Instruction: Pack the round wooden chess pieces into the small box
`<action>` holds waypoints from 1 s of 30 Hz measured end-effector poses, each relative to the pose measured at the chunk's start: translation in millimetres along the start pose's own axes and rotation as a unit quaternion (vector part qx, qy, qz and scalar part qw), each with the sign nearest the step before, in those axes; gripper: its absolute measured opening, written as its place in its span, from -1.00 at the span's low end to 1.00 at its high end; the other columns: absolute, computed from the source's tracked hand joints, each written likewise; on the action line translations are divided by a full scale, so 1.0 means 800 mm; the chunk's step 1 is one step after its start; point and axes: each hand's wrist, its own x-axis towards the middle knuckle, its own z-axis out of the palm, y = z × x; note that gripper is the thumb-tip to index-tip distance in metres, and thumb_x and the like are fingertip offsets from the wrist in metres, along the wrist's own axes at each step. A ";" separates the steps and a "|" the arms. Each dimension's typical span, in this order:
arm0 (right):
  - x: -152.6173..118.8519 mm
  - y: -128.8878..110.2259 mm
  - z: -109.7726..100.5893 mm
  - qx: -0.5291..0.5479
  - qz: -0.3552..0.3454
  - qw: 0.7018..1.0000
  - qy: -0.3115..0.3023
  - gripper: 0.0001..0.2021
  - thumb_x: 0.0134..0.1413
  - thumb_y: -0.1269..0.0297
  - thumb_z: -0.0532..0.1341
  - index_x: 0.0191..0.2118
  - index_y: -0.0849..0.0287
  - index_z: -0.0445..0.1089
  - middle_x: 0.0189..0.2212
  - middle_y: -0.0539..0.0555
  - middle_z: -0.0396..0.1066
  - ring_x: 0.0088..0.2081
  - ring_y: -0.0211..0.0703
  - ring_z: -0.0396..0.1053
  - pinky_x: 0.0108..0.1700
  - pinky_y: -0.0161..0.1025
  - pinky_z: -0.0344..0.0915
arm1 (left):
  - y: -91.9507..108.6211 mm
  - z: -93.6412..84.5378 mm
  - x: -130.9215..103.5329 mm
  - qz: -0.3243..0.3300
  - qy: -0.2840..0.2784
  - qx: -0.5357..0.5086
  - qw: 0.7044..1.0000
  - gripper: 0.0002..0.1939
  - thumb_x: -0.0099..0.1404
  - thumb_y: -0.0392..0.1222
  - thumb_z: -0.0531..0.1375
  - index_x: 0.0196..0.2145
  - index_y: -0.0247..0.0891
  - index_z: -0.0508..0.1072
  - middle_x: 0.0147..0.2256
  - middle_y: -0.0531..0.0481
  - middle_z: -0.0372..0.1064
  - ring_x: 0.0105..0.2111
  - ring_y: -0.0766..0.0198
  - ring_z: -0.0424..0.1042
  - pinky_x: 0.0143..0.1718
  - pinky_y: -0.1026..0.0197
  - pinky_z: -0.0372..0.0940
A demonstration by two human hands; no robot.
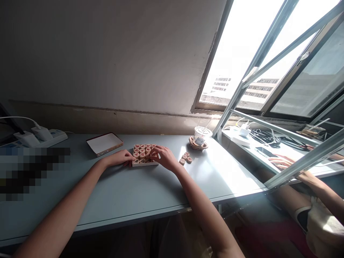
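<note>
An open box [145,164] of round wooden pieces with red and dark characters stands on the grey table, its pieces set in rows. My left hand [122,157] is closed at the box's left side, fingertips touching its edge by the front left piece. My right hand [163,156] reaches over the box's right side with bent fingers on a wooden piece [154,154]; the fingers partly hide the right column. Several loose wooden pieces [184,157] lie on the table right of my right hand.
The box lid [104,143] lies at the back left. A lidded plastic cup [201,134] sits in a brown holder [198,146] at the back right. Power strips [57,136] are at the left. Beyond a metal frame [242,86], another person's hand [282,161] rests by a phone.
</note>
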 end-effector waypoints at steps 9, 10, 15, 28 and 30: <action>-0.002 0.011 0.002 -0.002 0.006 1.000 0.003 -0.90 0.12 0.31 0.13 -0.23 0.12 0.35 -0.24 0.04 0.34 -0.21 -0.24 0.29 -0.17 -0.31 0.13 | -0.005 0.001 0.001 0.004 0.003 -0.009 1.000 -0.53 0.13 0.14 0.05 -0.60 -0.31 0.46 -0.62 -0.02 0.33 -0.60 0.32 0.18 -0.48 0.28 0.07; -0.002 0.011 0.003 0.005 0.008 1.000 0.000 -0.90 0.13 0.32 0.11 -0.23 0.13 0.33 -0.24 0.04 0.34 -0.22 -0.24 0.28 -0.18 -0.32 0.13 | -0.005 0.001 0.001 0.005 0.004 -0.008 1.000 -0.53 0.13 0.14 0.04 -0.60 -0.31 0.46 -0.63 -0.01 0.32 -0.61 0.32 0.18 -0.49 0.28 0.06; -0.002 0.011 0.003 0.013 0.010 1.000 0.009 -0.92 0.13 0.34 0.11 -0.24 0.14 0.29 -0.29 0.01 0.35 -0.25 -0.26 0.26 -0.21 -0.34 0.13 | -0.005 0.001 0.001 0.003 0.006 -0.006 1.000 -0.53 0.13 0.14 0.05 -0.59 -0.31 0.48 -0.65 0.01 0.30 -0.62 0.34 0.17 -0.50 0.29 0.04; -0.002 0.016 0.006 -0.013 0.029 0.999 -0.004 -0.85 0.09 0.23 0.16 -0.22 0.14 0.35 -0.23 0.05 0.31 -0.24 -0.24 0.28 -0.20 -0.31 0.13 | -0.010 0.001 0.002 0.002 0.002 -0.008 1.000 -0.52 0.14 0.15 0.05 -0.59 -0.31 0.48 -0.65 0.01 0.29 -0.62 0.34 0.17 -0.50 0.30 0.05; -0.002 0.019 0.001 -0.062 0.067 0.996 0.004 -0.81 0.14 0.17 0.11 -0.21 0.11 0.37 -0.20 0.07 0.33 -0.17 -0.18 0.26 -0.13 -0.23 0.10 | -0.011 0.001 0.003 0.005 0.001 -0.011 1.000 -0.52 0.13 0.15 0.05 -0.58 -0.31 0.48 -0.63 0.00 0.32 -0.61 0.33 0.17 -0.49 0.29 0.05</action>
